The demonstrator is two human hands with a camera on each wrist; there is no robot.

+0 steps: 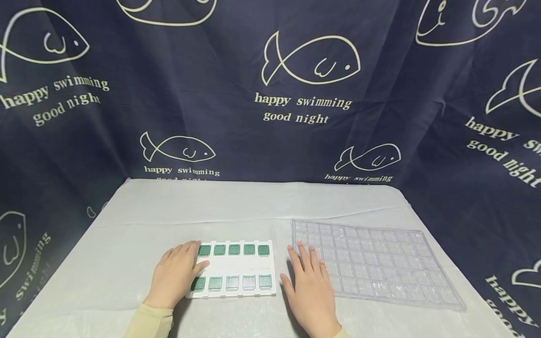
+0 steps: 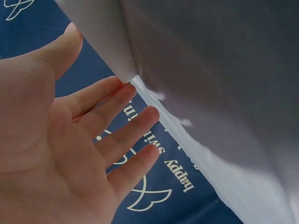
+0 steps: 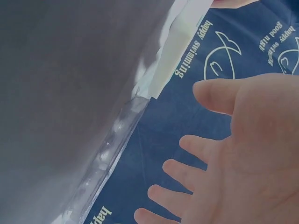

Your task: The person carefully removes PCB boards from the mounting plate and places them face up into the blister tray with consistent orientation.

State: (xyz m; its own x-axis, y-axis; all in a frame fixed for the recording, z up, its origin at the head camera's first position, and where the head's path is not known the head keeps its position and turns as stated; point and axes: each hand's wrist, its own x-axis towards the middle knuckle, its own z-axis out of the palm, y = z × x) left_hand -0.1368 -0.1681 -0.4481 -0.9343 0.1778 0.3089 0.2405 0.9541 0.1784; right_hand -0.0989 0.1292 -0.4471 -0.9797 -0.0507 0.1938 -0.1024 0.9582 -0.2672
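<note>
A white tray [image 1: 238,265] lies on the table, with small green circuit boards [image 1: 234,249] set in two rows along its long sides. My left hand [image 1: 175,272] is at the tray's left end, its thumb over the top; the left wrist view shows that hand's fingers [image 2: 133,126] spread and fairly straight. To the right lies a clear plastic tray [image 1: 376,263] divided into many compartments. Over its left edge reaches my right hand [image 1: 310,293], palm down with fingers extended. In the right wrist view nothing is held by that hand. Whether either hand touches a tray, I cannot tell.
The table [image 1: 236,202] has a pale, slightly creased cover. A dark blue curtain [image 1: 236,84] with fish drawings and lettering hangs behind it and at both sides. A narrow strip of table separates the two trays.
</note>
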